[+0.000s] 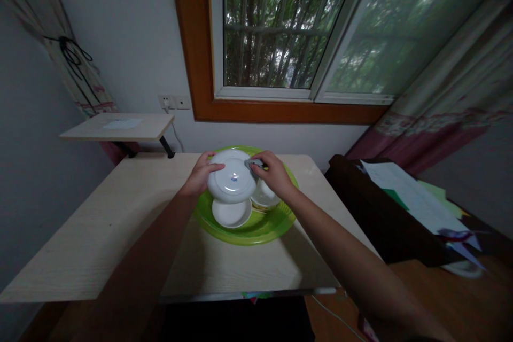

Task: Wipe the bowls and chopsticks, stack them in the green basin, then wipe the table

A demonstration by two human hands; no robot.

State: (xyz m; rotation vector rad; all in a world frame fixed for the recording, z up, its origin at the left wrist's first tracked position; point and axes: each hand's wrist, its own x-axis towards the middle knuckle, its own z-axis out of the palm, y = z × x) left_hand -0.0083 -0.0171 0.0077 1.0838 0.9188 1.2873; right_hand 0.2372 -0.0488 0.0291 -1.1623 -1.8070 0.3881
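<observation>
My left hand (201,173) grips the left edge of a white plate (232,181), thumb lying on its upturned underside, which bears a small blue mark. My right hand (272,171) is closed on a grey cloth (252,163) pressed against the plate's right edge. Below the plate, a small white dish (231,215) sits in a green basin (244,236). A white bowl (265,195) stands in the basin under my right hand, partly hidden by it.
The basin rests on a pale wooden table (132,230). A raised shelf (116,125) with a paper on it stands at the back left. Wall sockets (174,102) hold a plugged cord. To the right, papers (417,197) lie on a dark piece of furniture.
</observation>
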